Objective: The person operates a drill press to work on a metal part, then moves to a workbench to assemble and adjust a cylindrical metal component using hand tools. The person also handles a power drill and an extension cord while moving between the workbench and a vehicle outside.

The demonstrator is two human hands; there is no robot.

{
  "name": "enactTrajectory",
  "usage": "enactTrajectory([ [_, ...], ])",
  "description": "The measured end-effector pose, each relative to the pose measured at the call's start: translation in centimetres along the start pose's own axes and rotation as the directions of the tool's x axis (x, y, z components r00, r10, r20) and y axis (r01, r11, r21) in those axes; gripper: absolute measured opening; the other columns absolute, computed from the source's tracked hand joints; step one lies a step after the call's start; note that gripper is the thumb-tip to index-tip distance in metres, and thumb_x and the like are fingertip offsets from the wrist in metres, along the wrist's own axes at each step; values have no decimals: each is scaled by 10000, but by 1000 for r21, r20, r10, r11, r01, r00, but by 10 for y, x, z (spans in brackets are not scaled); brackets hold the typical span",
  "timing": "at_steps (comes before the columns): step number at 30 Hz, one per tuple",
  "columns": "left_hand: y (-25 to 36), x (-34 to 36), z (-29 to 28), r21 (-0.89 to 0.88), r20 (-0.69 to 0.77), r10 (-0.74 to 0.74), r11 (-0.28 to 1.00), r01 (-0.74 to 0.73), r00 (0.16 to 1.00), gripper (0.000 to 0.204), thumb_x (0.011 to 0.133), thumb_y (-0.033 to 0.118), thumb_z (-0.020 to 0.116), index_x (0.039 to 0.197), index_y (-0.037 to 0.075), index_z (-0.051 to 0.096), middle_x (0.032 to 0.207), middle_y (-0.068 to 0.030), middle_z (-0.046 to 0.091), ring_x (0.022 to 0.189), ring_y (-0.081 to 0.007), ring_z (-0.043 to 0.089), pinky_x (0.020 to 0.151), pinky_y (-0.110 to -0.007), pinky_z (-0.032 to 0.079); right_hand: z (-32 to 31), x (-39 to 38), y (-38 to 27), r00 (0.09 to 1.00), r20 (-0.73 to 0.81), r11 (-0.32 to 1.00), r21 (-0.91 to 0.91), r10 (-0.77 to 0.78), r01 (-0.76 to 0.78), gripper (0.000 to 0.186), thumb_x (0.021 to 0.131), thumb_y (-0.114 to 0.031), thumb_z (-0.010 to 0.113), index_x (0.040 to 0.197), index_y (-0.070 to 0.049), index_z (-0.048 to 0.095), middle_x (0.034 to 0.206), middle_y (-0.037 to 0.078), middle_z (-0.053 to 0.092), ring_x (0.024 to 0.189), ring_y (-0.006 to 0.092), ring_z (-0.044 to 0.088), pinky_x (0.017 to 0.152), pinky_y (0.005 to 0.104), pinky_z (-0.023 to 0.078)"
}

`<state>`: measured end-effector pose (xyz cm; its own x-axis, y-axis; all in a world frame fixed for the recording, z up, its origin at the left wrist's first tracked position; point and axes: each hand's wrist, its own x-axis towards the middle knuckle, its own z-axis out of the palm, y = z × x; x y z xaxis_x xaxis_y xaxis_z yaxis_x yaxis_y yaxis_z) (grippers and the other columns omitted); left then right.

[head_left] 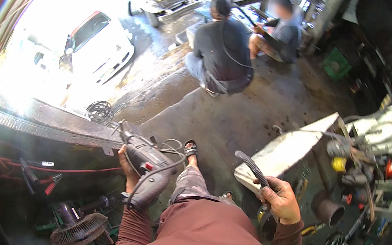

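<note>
A grey and black power drill [150, 158] with a red switch points up and to the left in front of me. My left hand [129, 170] is closed round its side, partly hidden behind the drill body, and the drill's black cord loops round it. On the right, my right hand [282, 198] grips a short black ribbed tube [250, 165] that curves away to the upper left. Below that hand shows a dark piece with yellow [261, 215]; whether it joins the tube, I cannot tell.
A worn pale bench [286, 149] stands at the right, with cluttered tools beyond it. At the left runs a metal ledge [47, 123]; a fan [78, 230] sits below. Coiled cable [100, 111] lies on the floor. Two people [223, 49] sit low ahead, near a white car [99, 48].
</note>
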<state>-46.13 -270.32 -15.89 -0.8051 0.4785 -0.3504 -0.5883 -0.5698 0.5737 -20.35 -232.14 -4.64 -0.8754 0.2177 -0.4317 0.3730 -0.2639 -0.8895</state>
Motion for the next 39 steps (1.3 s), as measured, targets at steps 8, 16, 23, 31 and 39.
enactTrajectory([
  [8,77,129,-34,-106,-87,32,994,-41,996,701,937,564,574,1373,15,571,1229,-235,680,1129,-415,683,1006,-513,553,76,190,-35,980,116,932,-346,161,-112,308,1045,-227,641,1192,41,677,757,-41,550,655,60,463,590,245,408],
  [16,176,206,-27,-26,-293,144,987,-159,945,787,963,657,431,1385,4,558,1193,-279,675,1084,-433,682,971,-549,558,146,362,-128,958,280,955,-296,63,24,322,1071,-233,625,1234,43,656,745,-45,518,652,59,428,586,248,372],
  [23,242,289,-63,101,-422,346,936,-336,838,789,978,653,436,1422,9,541,1315,-264,640,1142,-428,663,1038,-534,522,193,547,-180,923,385,980,-175,-22,96,320,1070,-226,615,1223,52,661,751,-35,536,653,53,460,585,237,397],
  [31,321,378,-78,273,-644,538,826,-494,544,764,974,638,460,1405,13,546,1294,-247,643,1131,-413,664,1029,-521,526,224,770,-237,892,414,978,-24,-180,208,305,1116,-235,539,1188,43,641,727,-25,529,577,47,453,540,204,375],
  [39,378,523,-116,319,-694,539,824,-468,477,740,970,622,484,1388,16,551,1272,-230,646,1121,-398,664,1020,-507,530,216,962,-286,930,204,949,-7,-307,315,329,1117,-285,537,1141,29,631,696,-4,521,528,56,447,490,213,379],
])
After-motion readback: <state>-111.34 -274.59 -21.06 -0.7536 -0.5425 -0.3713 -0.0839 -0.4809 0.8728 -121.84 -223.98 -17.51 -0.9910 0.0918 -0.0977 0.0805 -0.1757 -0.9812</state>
